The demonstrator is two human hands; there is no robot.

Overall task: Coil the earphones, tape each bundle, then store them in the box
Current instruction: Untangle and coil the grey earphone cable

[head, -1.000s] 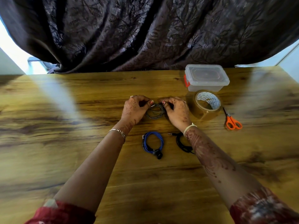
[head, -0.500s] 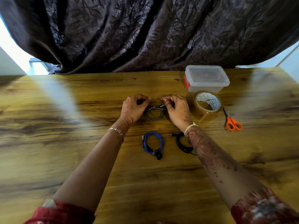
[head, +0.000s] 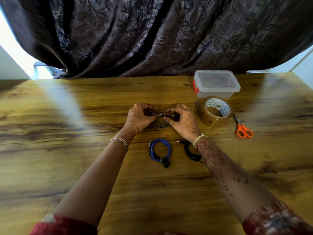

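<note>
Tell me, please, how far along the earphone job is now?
Done: the blue earphones and black earphones lie coiled; tape on them is not discernible. In hand: the left hand and right hand pinch the grey earphones, partly coiled. Left: the tape roll and scissors lie idle, and the box is lidded.

Blue earphones, black earphones, orange scissors, leaf-patterned dark curtain.

Broad bare table lies left of the left hand. Both hands, right hand included, meet on the grey coil and bar the centre. To the right, tape touches the box, with scissors just beside. The blue coil and black coil lie between the forearms. A curtain closes the far edge.
</note>
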